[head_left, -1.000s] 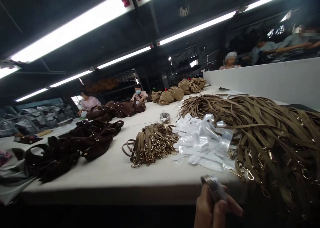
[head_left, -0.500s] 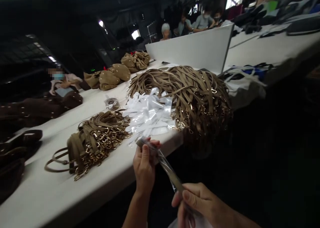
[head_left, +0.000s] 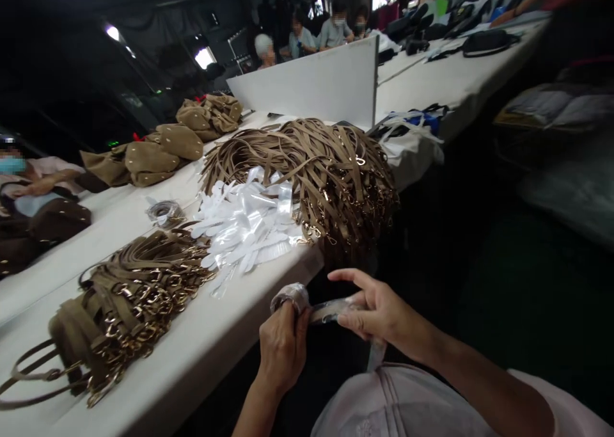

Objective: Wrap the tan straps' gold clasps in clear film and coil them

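Clear plastic film covers a strap (head_left: pixel 330 310) that stretches between my hands in front of the table edge. One end is wound into a small roll (head_left: pixel 290 295), and my left hand (head_left: pixel 283 344) is closed around it. My right hand (head_left: pixel 378 312) pinches the strap between thumb and fingers, index finger lifted, while a tail (head_left: pixel 377 354) hangs below it. On the table lie white clear-sleeved strips (head_left: pixel 249 226). Behind them is a large heap of brown straps (head_left: pixel 307 162) with gold clasps, and a smaller pile of straps (head_left: pixel 139 296) lies to the left.
A coiled, wrapped strap (head_left: pixel 164 213) rests on the white table (head_left: pixel 158 386). Brown bags (head_left: pixel 158 152) lie further back beside a white upright board (head_left: pixel 307 72). A masked person (head_left: pixel 43 178) sits at left; several people are behind the board. Plastic-covered stacks (head_left: pixel 556 107) stand at right.
The strap's far end, flat and extended before, is now wound into a roll in my left hand. My right hand has moved up, closer to the left. The view has swung right.
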Tool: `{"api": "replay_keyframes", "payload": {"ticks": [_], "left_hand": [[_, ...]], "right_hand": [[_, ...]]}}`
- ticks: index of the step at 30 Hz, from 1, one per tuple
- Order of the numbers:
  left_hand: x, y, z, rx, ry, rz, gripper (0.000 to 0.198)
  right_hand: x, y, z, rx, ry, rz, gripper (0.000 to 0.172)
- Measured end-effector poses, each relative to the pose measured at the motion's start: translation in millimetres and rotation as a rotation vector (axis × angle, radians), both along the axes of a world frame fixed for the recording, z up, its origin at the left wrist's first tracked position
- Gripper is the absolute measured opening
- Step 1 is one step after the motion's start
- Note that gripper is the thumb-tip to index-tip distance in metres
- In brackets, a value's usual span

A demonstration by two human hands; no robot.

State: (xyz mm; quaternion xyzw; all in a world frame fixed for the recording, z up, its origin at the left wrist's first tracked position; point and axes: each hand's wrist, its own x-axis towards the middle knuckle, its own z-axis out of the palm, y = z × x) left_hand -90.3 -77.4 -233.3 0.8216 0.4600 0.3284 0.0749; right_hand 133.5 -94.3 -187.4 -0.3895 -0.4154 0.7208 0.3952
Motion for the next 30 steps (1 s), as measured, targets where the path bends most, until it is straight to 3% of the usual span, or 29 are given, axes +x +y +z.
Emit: {"api": "replay_keyframes", "payload": {"ticks": [2,4,8,12,15,18,21,24,26,28,30], "left_hand": [[7,-7,-4.6,-0.056,0.059,-0.075,0.02],[16,-14,-4.7,-0.2,0.042,-0.169,0.024],[32,-24,7.4,-0.526,-0.074,-0.324,0.029],[37,-35,25.7,-0.834,-0.271,-0.434,0.034],[36,-43,37.3,-0.945,-0.549,-0.398,0.039],[35,-42,47.0,-0.912,-0.864,-0.389,0.039],[33,-30,58.9,-0.773,-1.108,-0.327,0.035],[33,-14,72.0,-0.696,-1.272,-0.238,0.033],[35,-6,76.1,-0.666,-1.33,-0.181,0.034],[38,0,73.6,-0.606,-1.329,-0.139,0.035],[41,4,64.8,-0.517,-1.264,-0.11,0.036]], "right_hand": [[7,10,1.6,0.052,-0.021,-0.026,0.064],[12,20,-0.8,0.13,-0.071,0.005,0.047],[24,38,-8.3,0.362,-0.256,0.114,0.028],[35,53,-19.6,0.58,-0.262,0.309,0.031],[28,51,-34.8,0.579,-0.099,0.329,0.044],[7,36,-50.5,0.426,0.059,0.187,0.055],[-13,18,-58.4,0.272,0.195,0.018,0.054],[-22,6,-55.6,0.348,0.092,-0.109,0.052],[-23,2,-50.5,0.439,-0.061,-0.179,0.042],[-24,-1,-46.0,0.457,-0.152,-0.168,0.032],[-27,-4,-44.0,0.385,-0.118,-0.063,0.036]]}}
